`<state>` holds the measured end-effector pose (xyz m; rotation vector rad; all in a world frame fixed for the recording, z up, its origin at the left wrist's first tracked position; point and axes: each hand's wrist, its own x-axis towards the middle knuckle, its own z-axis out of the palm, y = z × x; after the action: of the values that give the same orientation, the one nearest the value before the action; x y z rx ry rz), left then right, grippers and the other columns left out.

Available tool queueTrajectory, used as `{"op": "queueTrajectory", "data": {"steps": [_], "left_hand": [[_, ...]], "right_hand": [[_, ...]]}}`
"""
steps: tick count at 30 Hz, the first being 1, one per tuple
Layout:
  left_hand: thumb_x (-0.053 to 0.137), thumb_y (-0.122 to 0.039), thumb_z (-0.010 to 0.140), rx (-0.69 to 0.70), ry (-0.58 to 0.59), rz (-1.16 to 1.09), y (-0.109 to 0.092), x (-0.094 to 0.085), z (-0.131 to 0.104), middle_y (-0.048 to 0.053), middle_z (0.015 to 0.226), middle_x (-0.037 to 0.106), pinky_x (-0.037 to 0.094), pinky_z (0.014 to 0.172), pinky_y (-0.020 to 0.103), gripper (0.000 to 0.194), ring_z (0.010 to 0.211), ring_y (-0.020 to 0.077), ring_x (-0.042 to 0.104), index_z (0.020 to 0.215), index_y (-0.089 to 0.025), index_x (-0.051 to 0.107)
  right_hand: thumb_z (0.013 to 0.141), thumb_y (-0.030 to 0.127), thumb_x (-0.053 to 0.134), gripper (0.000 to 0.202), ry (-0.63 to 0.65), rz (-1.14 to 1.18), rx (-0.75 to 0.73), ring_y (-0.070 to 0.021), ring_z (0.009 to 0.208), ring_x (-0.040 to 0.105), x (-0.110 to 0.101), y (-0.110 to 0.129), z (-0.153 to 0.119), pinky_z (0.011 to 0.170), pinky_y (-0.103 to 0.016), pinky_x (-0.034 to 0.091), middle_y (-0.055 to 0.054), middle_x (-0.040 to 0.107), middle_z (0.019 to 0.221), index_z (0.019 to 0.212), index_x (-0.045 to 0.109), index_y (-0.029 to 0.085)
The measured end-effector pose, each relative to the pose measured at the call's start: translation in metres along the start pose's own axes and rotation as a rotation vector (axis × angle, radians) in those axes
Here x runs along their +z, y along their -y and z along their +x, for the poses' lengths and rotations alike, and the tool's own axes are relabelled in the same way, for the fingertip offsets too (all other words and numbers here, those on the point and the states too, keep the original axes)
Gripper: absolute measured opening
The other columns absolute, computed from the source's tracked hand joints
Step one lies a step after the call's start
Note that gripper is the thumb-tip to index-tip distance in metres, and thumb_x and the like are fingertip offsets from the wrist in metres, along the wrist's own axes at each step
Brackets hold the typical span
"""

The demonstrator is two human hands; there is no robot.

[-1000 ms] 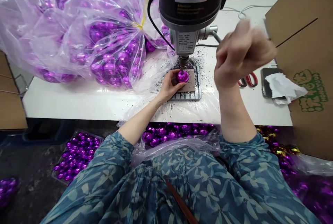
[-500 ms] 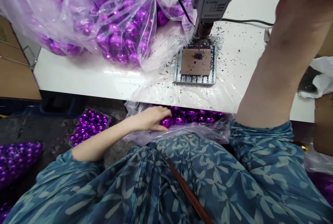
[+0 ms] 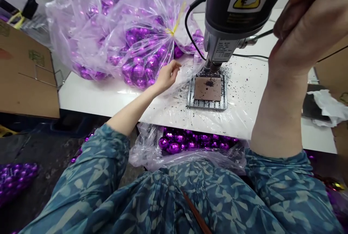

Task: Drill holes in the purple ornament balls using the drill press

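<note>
My left hand [image 3: 168, 76] is above the white table, beside a clear bag of purple mirrored balls [image 3: 138, 71]. Its fingers are curled together, and whatever they might hold is hidden. At the upper right my right hand [image 3: 301, 20] is closed round the thin lever [image 3: 263, 34] of a drill press [image 3: 231, 16]. Beneath the press, a brown square plate [image 3: 208, 91] lies on a slotted metal base [image 3: 207, 105] with dark shavings around it. More purple balls [image 3: 174, 147] fill an open plastic bag [image 3: 146, 150] below the table edge, against my lap.
A cardboard box [image 3: 27, 71] stands at the left. A black cable [image 3: 187, 20] curves beside the press. White crumpled plastic [image 3: 327, 105] lies at the table's right end, and another heap of purple balls [image 3: 17, 178] is at lower left.
My left hand has left the balls in the lower bag and moved up over the table. The view has shifted upward, bringing my right hand and more of the press into sight.
</note>
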<state>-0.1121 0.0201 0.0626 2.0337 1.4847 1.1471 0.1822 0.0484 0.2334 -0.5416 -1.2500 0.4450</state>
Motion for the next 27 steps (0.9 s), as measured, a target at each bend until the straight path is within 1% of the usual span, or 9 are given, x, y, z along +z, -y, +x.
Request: {"op": "queueTrajectory", "data": {"steps": [2, 4, 6, 9, 14, 19, 21, 24, 27], "left_hand": [[0.060, -0.023, 0.098, 0.017, -0.004, 0.111, 0.031, 0.011, 0.052, 0.013, 0.117, 0.075, 0.050, 0.115, 0.056, 0.014, 0.122, 0.0325, 0.066, 0.105, -0.025, 0.073], [0.062, -0.020, 0.092, -0.013, 0.049, 0.249, 0.054, 0.023, 0.090, 0.021, 0.132, 0.070, 0.040, 0.122, 0.065, 0.019, 0.136, 0.0422, 0.057, 0.106, -0.018, 0.074], [0.062, -0.018, 0.088, -0.061, 0.076, 0.347, 0.070, 0.033, 0.113, 0.028, 0.140, 0.065, 0.031, 0.125, 0.071, 0.027, 0.143, 0.0482, 0.050, 0.112, -0.011, 0.074], [0.062, -0.018, 0.087, -0.120, 0.019, 0.356, 0.081, 0.043, 0.123, 0.027, 0.143, 0.063, 0.025, 0.127, 0.072, 0.030, 0.145, 0.0467, 0.048, 0.114, -0.012, 0.075], [0.065, -0.022, 0.090, -0.167, -0.078, 0.257, 0.080, 0.041, 0.116, 0.023, 0.150, 0.060, 0.033, 0.125, 0.065, 0.030, 0.141, 0.0420, 0.054, 0.119, -0.018, 0.074], [0.073, -0.019, 0.080, -0.111, 0.029, 0.310, 0.057, 0.031, 0.096, 0.023, 0.139, 0.063, 0.041, 0.119, 0.066, 0.041, 0.133, 0.0442, 0.059, 0.122, -0.018, 0.074], [0.074, -0.020, 0.081, -0.071, 0.036, 0.276, 0.042, 0.027, 0.080, 0.020, 0.134, 0.065, 0.047, 0.115, 0.062, 0.041, 0.125, 0.0404, 0.065, 0.122, -0.020, 0.073], [0.066, -0.030, 0.095, -0.081, 0.003, -0.005, 0.018, 0.020, 0.050, 0.015, 0.131, 0.070, 0.059, 0.104, 0.050, 0.039, 0.114, 0.0289, 0.071, 0.134, -0.025, 0.067], [0.045, -0.046, 0.109, -0.216, 0.051, -0.395, -0.004, 0.012, 0.021, 0.014, 0.127, 0.076, 0.065, 0.090, 0.045, 0.042, 0.105, 0.0245, 0.077, 0.143, -0.027, 0.060]], "right_hand": [[0.066, 0.076, 0.059, 0.060, -0.124, 0.074, -0.059, -0.0012, 0.036, 0.030, 0.007, -0.004, 0.003, 0.043, -0.028, 0.013, 0.005, 0.029, 0.045, 0.056, 0.040, 0.020], [0.069, 0.072, 0.065, 0.059, -0.113, 0.089, -0.097, -0.0010, 0.035, 0.030, 0.009, 0.000, 0.002, 0.044, -0.027, 0.015, 0.007, 0.028, 0.042, 0.055, 0.047, 0.018], [0.072, 0.069, 0.067, 0.061, -0.078, 0.047, -0.110, 0.0005, 0.036, 0.032, 0.010, 0.011, -0.003, 0.046, -0.025, 0.019, 0.006, 0.034, 0.041, 0.050, 0.046, 0.016], [0.075, 0.066, 0.068, 0.062, -0.078, 0.042, -0.115, 0.0018, 0.037, 0.032, 0.010, 0.022, -0.009, 0.047, -0.023, 0.022, 0.006, 0.038, 0.040, 0.047, 0.045, 0.015], [0.082, 0.055, 0.072, 0.056, -0.108, 0.140, -0.128, 0.0000, 0.035, 0.033, 0.010, 0.018, -0.011, 0.046, -0.024, 0.019, 0.006, 0.038, 0.040, 0.050, 0.051, 0.014], [0.083, 0.052, 0.074, 0.055, -0.124, 0.166, -0.199, -0.0009, 0.033, 0.029, 0.009, 0.012, -0.010, 0.043, -0.028, 0.016, 0.004, 0.037, 0.039, 0.049, 0.051, 0.015], [0.083, 0.054, 0.074, 0.055, -0.115, 0.147, -0.199, -0.0007, 0.034, 0.030, 0.009, 0.013, -0.011, 0.044, -0.028, 0.018, 0.004, 0.038, 0.039, 0.049, 0.052, 0.016], [0.081, 0.059, 0.073, 0.057, -0.091, 0.114, -0.174, -0.0005, 0.035, 0.031, 0.008, 0.015, -0.012, 0.046, -0.028, 0.019, 0.005, 0.038, 0.040, 0.050, 0.052, 0.016], [0.081, 0.063, 0.069, 0.060, -0.109, 0.075, -0.165, 0.0008, 0.037, 0.032, 0.008, 0.018, -0.013, 0.049, -0.025, 0.024, 0.005, 0.037, 0.041, 0.050, 0.050, 0.015]]}}
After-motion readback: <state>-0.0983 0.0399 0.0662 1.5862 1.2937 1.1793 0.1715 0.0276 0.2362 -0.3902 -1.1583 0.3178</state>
